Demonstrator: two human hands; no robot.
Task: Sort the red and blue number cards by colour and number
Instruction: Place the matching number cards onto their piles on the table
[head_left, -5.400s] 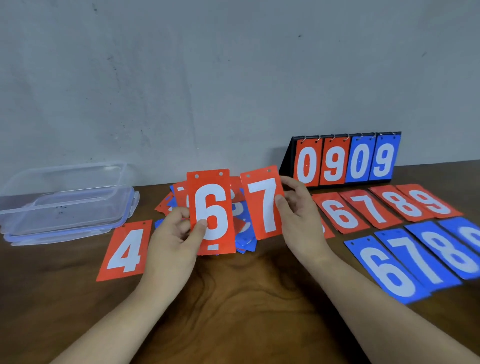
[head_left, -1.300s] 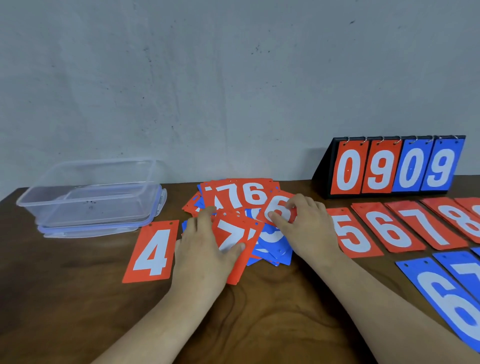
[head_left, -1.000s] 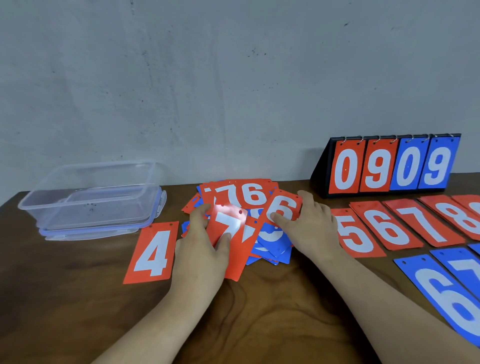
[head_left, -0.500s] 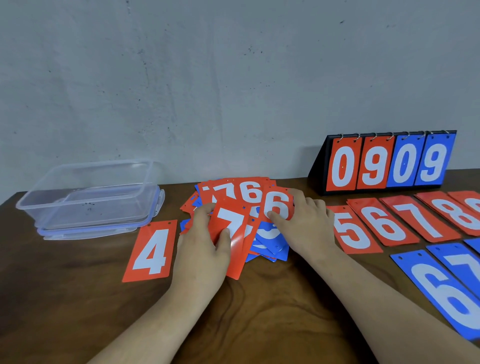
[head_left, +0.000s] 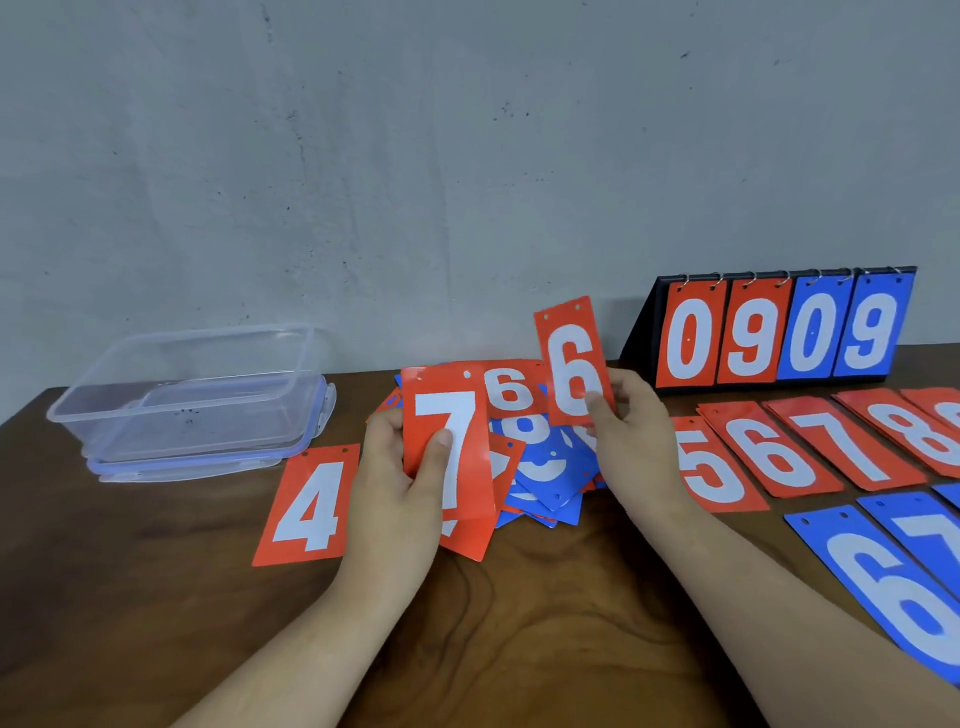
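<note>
Both hands are now lifting cards that were lying on the pile half a second ago. Right of the clear plastic lidded container (head_left: 187, 395), a flat red 4 card (head_left: 311, 506) is lying on the brown wooden table (head_left: 519, 623). The left hand (head_left: 400, 488) is pinching a red 7 card (head_left: 452, 410) upright. Apart from it, the right hand (head_left: 639, 436) is pinching a red 6 card (head_left: 569, 358) above the jumbled red and blue card pile (head_left: 550, 467). A sorted red row (head_left: 779, 452) and a blue row (head_left: 893, 587) are lying further right.

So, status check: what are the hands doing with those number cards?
Left hand grips red 7 card. Right hand pinches red 6 card, lifted above mixed pile. Way to the laid-out red 6 looks open.
</note>
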